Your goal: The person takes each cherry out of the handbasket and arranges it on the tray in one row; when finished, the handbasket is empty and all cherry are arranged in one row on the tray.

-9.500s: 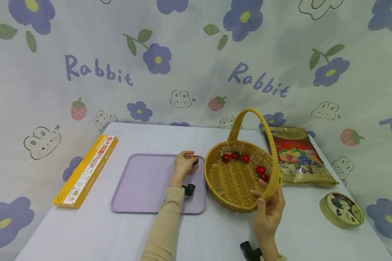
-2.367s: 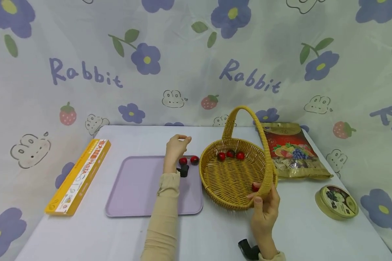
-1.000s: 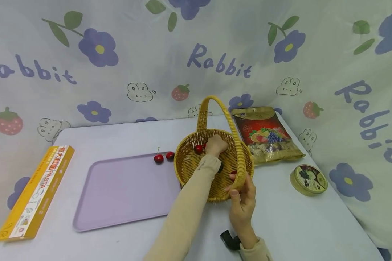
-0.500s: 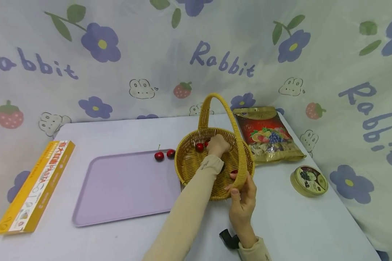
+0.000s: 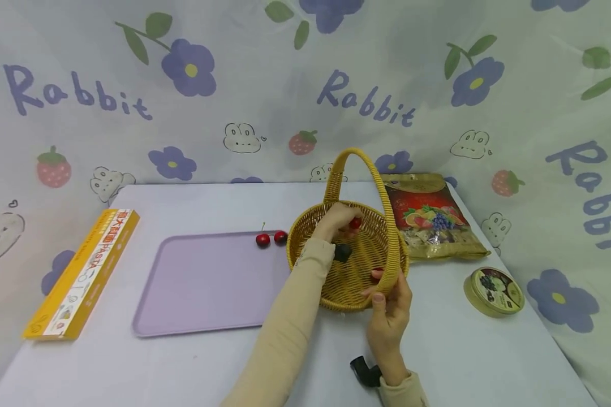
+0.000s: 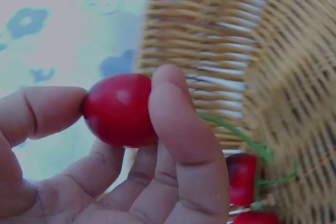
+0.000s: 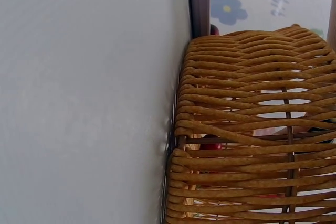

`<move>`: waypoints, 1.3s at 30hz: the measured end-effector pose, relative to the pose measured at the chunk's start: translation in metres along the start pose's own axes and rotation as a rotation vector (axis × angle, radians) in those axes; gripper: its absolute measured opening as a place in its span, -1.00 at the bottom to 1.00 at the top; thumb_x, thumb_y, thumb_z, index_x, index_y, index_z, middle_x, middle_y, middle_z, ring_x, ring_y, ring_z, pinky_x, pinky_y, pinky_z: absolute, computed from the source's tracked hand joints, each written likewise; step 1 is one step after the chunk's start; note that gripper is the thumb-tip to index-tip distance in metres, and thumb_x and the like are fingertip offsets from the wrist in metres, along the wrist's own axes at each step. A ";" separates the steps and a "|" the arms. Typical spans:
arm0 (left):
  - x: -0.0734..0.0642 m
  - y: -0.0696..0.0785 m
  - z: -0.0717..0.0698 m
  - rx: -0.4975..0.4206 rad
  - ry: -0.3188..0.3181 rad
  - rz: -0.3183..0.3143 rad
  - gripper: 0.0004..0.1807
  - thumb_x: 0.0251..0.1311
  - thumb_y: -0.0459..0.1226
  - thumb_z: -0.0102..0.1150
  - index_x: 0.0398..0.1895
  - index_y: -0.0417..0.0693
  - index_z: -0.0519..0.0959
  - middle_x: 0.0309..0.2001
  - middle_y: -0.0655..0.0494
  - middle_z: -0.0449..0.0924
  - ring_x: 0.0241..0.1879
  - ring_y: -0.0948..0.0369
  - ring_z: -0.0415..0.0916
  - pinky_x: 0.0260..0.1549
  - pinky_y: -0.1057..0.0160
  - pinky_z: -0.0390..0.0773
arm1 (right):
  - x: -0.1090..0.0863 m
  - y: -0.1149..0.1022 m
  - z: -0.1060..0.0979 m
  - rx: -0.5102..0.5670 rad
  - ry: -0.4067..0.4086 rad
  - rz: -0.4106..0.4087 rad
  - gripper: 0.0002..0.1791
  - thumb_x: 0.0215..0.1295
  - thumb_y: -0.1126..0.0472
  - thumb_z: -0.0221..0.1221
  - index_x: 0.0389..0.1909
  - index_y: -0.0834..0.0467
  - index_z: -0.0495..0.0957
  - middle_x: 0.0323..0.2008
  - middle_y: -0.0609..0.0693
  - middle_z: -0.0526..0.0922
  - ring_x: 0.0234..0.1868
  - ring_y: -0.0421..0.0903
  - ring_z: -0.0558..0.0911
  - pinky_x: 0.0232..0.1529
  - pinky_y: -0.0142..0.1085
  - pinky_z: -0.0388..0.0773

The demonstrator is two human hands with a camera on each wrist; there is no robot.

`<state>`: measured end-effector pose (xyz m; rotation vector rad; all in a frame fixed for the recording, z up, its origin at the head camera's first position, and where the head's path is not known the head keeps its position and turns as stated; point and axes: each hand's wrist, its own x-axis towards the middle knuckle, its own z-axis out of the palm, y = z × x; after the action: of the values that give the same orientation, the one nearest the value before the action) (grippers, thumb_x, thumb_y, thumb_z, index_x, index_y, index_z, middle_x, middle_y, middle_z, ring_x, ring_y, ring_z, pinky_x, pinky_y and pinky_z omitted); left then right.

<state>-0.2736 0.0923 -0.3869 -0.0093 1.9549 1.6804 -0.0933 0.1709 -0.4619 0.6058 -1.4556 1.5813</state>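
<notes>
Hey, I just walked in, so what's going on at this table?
A person's left hand pinches a shiny round red cherry at the yellow woven basket, while the right hand grips the basket's near right side. More cherries lie inside. Two dark red cherries sit on the flat lilac rectangular tray, along its far edge.

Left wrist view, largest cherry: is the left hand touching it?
Touching. The left wrist view shows the left hand pinching the cherry, digits against opposite sides, no gap visible.

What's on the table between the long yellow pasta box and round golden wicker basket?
The head view shows a flat lilac tray, two red cherries at its far right corner.
</notes>
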 end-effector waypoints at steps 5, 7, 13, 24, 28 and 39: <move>-0.005 0.012 -0.015 -0.100 -0.041 -0.011 -0.67 0.37 -0.15 0.05 0.03 -0.20 0.54 -0.27 -0.04 0.55 -0.53 0.23 0.54 -0.44 0.33 0.59 | 0.000 0.002 -0.002 0.005 0.008 0.009 -0.45 0.47 0.34 -0.06 0.37 0.44 0.04 0.04 0.22 0.51 -0.29 -0.14 0.59 -0.21 -0.45 0.58; -0.008 0.015 -0.023 -0.149 -0.051 0.002 -0.64 0.39 -0.15 0.04 0.09 -0.20 0.53 -0.30 0.01 0.52 -0.48 0.23 0.53 -0.45 0.36 0.56 | 0.000 0.002 -0.002 0.003 0.006 0.012 -0.45 0.47 0.35 -0.07 0.37 0.45 0.04 0.04 0.22 0.51 -0.29 -0.15 0.59 -0.22 -0.45 0.59; -0.019 0.010 -0.051 -0.267 -0.013 0.104 -0.59 0.44 -0.15 -0.01 0.26 -0.09 0.48 -0.19 0.09 0.46 -0.26 0.17 0.51 -0.39 0.42 0.55 | -0.002 0.002 0.001 0.019 -0.003 0.017 -0.46 0.47 0.37 -0.09 0.37 0.44 0.04 0.04 0.20 0.51 -0.29 -0.16 0.59 -0.22 -0.47 0.59; -0.046 -0.005 -0.126 -0.524 0.093 0.212 -0.54 0.44 -0.29 -0.05 0.37 -0.18 0.33 0.24 -0.13 0.34 -0.16 0.16 0.50 -0.21 0.42 0.59 | -0.004 0.002 0.005 0.025 0.000 0.013 -0.46 0.47 0.36 -0.08 0.38 0.40 0.05 0.05 0.16 0.52 -0.30 -0.17 0.60 -0.24 -0.46 0.60; -0.058 -0.021 -0.156 -0.619 0.163 0.242 -0.52 0.42 -0.39 -0.10 0.39 -0.23 0.28 0.22 -0.02 0.28 -0.14 0.18 0.45 -0.12 0.41 0.58 | -0.004 0.001 0.005 0.035 0.001 0.013 -0.47 0.47 0.36 -0.09 0.38 0.39 0.05 0.04 0.18 0.51 -0.30 -0.17 0.60 -0.22 -0.47 0.59; -0.069 -0.062 -0.193 -0.658 0.267 0.194 -0.51 0.37 -0.47 -0.16 0.37 -0.21 0.22 0.03 0.10 0.28 -0.13 0.21 0.36 -0.16 0.42 0.55 | -0.003 -0.005 0.007 0.069 0.018 0.027 -0.47 0.46 0.34 -0.07 0.38 0.38 0.06 0.03 0.16 0.52 -0.30 -0.16 0.61 -0.23 -0.45 0.58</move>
<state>-0.2706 -0.1210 -0.4038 -0.3110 1.5191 2.4898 -0.0894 0.1627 -0.4606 0.6129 -1.4062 1.6598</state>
